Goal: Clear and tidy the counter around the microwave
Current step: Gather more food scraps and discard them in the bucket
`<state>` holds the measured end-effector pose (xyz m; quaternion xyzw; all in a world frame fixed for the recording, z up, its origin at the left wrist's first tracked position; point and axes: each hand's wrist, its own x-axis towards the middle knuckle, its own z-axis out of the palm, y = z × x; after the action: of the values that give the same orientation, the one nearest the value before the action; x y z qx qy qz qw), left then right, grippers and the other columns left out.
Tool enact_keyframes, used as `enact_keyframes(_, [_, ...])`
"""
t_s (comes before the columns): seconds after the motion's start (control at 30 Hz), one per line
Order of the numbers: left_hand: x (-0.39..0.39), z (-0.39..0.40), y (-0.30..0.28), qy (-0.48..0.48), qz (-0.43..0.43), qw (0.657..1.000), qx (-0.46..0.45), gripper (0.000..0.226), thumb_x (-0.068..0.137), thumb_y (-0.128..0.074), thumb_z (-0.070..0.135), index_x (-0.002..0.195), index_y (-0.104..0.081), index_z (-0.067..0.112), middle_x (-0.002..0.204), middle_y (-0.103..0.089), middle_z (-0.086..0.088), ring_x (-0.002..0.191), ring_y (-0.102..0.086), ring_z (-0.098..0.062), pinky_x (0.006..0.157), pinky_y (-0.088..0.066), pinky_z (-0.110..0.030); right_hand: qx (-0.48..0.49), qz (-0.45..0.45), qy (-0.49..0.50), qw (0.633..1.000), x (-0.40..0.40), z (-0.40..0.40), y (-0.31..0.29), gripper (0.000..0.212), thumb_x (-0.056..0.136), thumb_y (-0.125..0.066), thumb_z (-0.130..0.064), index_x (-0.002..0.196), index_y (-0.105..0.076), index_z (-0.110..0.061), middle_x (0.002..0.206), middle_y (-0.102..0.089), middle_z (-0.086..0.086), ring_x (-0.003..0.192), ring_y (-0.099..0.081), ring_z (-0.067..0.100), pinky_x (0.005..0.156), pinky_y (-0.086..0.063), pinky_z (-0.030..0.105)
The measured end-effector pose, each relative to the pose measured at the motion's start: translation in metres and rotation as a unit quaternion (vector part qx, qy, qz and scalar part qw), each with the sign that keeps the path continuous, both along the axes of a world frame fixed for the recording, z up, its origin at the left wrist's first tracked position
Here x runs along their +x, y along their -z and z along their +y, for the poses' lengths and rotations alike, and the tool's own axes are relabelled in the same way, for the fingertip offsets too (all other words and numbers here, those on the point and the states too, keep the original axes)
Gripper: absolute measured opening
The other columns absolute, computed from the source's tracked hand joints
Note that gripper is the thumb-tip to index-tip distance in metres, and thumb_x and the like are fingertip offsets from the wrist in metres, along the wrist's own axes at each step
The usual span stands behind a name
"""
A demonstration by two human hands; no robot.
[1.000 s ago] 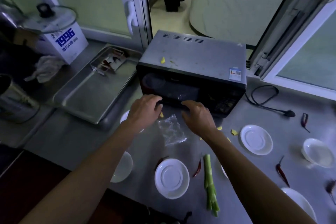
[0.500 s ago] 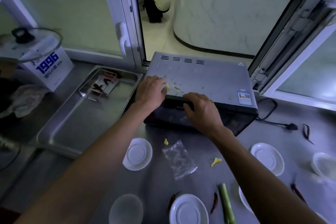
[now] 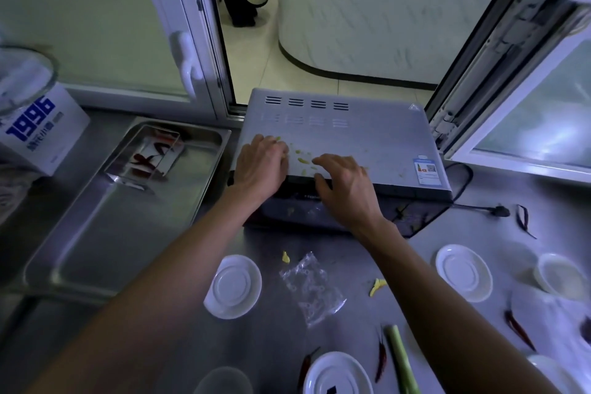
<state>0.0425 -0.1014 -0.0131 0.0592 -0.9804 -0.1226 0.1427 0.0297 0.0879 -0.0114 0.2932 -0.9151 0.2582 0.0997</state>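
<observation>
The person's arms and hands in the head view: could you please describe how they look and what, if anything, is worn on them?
Both forearms are bare to the bottom edge of the frame, with no sleeves in view. The left hand and right hand wear no gloves, and no watch, bracelet or ring shows on either wrist or on the fingers. The dim, slightly blurred light hides finer detail such as the nails.

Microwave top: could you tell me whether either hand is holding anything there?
Nothing is plainly held: the left hand and right hand rest on the microwave among yellow scraps.
</observation>
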Motion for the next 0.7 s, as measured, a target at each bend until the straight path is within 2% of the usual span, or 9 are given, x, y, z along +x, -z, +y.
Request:
enact_keyframes(0.17, [0.009,0.000,-0.002,0.000,0.011,1.000,0.017,0.023,0.092,-0.058,0.012,0.114,-0.067,0.012,0.102,-0.067,-0.007,0.100,-0.055,-0.030,0.078,-0.049,-0.044,-0.030,0.017,-0.007,0.999,0.009,0.001,0.002,0.028,0.089,-0.061,-0.010,0.115,-0.070,-0.013,0.116,-0.071,0.005,0.106,-0.063,0.034,0.085,-0.052,0.050])
enact_keyframes(0.37, [0.042,0.005,-0.008,0.012,0.077,0.995,0.054,0.017,0.090,-0.064,0.006,0.103,-0.073,0.012,0.093,-0.067,-0.004,0.095,-0.057,-0.028,0.074,-0.051,-0.043,-0.050,0.029,-0.028,0.998,0.028,0.008,0.009,0.024,0.089,-0.060,-0.009,0.110,-0.071,-0.013,0.109,-0.072,0.003,0.097,-0.065,0.033,0.077,-0.054,0.046])
enact_keyframes(0.47, [0.067,0.006,0.003,0.030,0.101,0.993,0.043,0.016,0.089,-0.066,0.007,0.102,-0.073,0.012,0.089,-0.065,-0.003,0.089,-0.058,-0.028,0.072,-0.051,-0.043,-0.055,0.019,-0.027,0.998,0.042,0.010,0.021,0.024,0.087,-0.062,-0.009,0.109,-0.072,-0.013,0.109,-0.073,0.003,0.097,-0.066,0.032,0.073,-0.056,0.045])
enact_keyframes(0.57, [0.088,0.008,0.021,0.047,0.100,0.993,0.048,0.015,0.091,-0.063,0.011,0.104,-0.072,0.012,0.090,-0.063,-0.002,0.090,-0.057,-0.027,0.074,-0.051,-0.045,-0.053,0.003,-0.043,0.998,0.055,0.010,0.037,0.020,0.088,-0.062,-0.011,0.104,-0.072,-0.013,0.104,-0.073,0.002,0.089,-0.065,0.033,0.068,-0.055,0.043])
enact_keyframes(0.7, [0.117,0.017,0.048,0.059,0.087,0.991,0.081,0.007,0.089,-0.065,0.007,0.092,-0.070,0.012,0.086,-0.060,-0.001,0.086,-0.054,-0.024,0.071,-0.048,-0.040,-0.040,-0.038,-0.046,0.997,0.069,0.004,0.065,0.022,0.086,-0.064,-0.007,0.105,-0.074,-0.012,0.102,-0.074,0.004,0.092,-0.067,0.032,0.072,-0.056,0.043])
